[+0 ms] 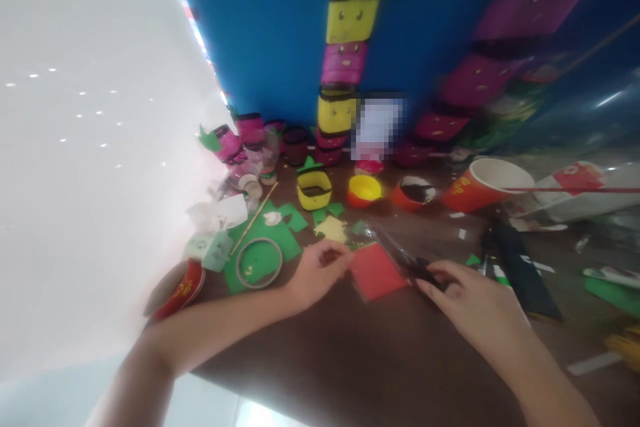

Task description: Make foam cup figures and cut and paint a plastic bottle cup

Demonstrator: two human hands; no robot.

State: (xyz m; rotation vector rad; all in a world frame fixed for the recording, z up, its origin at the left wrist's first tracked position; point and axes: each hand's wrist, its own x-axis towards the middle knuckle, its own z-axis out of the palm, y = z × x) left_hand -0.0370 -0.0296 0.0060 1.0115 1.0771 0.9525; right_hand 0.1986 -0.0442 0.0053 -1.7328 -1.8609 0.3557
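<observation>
My left hand [320,273] pinches the upper left corner of a red piece of paper [379,272], close to the middle of the table. To the right, my right hand [455,287] has its fingers around the dark handles of a pair of scissors [425,271]. The blades point up and left, just beyond the red piece's upper right edge, and are blurred. Behind the red piece lies a pale yellow paper scrap [331,229]. A grey ring [259,263] rests on green sheets [285,243] left of my left hand.
A yellow cup [314,191], a cup of yellow paint [365,191], a cup of dark paint [414,193] and a large red cup [485,185] line the back. A red cup [187,290] lies near my left forearm. Stacked pink and yellow containers stand against the blue wall.
</observation>
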